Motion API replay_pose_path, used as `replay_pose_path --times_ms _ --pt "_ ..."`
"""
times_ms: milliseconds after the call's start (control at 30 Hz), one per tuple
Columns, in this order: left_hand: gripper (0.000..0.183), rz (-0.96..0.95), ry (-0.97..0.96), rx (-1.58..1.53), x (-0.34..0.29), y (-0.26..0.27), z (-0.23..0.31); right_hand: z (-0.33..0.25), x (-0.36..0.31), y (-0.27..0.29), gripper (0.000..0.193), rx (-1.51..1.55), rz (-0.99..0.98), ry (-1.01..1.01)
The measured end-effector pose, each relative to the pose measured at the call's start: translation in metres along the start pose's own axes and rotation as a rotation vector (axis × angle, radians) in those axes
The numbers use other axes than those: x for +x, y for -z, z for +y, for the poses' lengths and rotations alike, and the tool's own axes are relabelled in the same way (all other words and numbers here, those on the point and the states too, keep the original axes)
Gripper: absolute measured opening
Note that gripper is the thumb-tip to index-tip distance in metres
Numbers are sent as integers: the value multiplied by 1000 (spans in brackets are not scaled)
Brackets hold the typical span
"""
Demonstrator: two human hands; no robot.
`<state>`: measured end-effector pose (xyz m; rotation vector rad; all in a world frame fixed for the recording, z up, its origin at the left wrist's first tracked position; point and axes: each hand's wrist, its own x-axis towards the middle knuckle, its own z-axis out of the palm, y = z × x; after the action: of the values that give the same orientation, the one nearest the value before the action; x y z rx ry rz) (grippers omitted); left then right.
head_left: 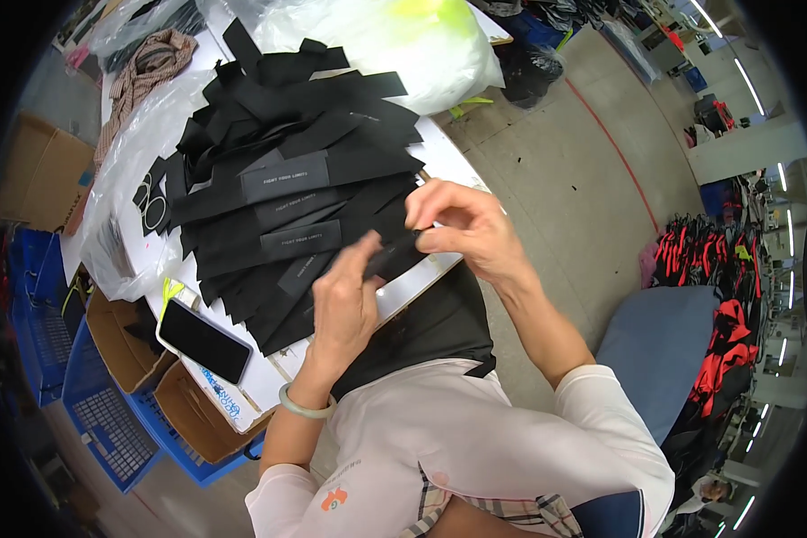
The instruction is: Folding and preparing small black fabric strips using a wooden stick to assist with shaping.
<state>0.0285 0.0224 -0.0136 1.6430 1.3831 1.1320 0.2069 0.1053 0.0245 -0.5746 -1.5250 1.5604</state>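
Note:
A fanned pile of black fabric strips (233,211) covers the white table, several of them bearing dark grey printed patches (287,177). At the pile's near right edge, my right hand (471,229) has thumb and forefinger pinched on the end of a black fabric strip (396,258). Its other fingers curl above the pinch. My left hand (345,300) hovers over the near edge of the pile, beside that strip. Its forefinger and thumb are apart, with nothing visible between them. Part of the strip is hidden by my fingers.
A phone (204,341) lies at the table's near left corner. Cardboard boxes (197,408) in blue crates (108,421) stand below it. Clear plastic (121,206) borders the pile's left; a stuffed white bag (394,54) sits behind. Red and black garments (726,350) hang at right.

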Motion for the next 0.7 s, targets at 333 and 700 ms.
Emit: replay_pose_path --times_ms 333,700 --pt "60 350 -393 608 13 18 -4 -18 -18 -31 26 47 266 -457" --pt "26 240 206 -1376 6 -4 7 13 -29 -48 16 183 387 -313"
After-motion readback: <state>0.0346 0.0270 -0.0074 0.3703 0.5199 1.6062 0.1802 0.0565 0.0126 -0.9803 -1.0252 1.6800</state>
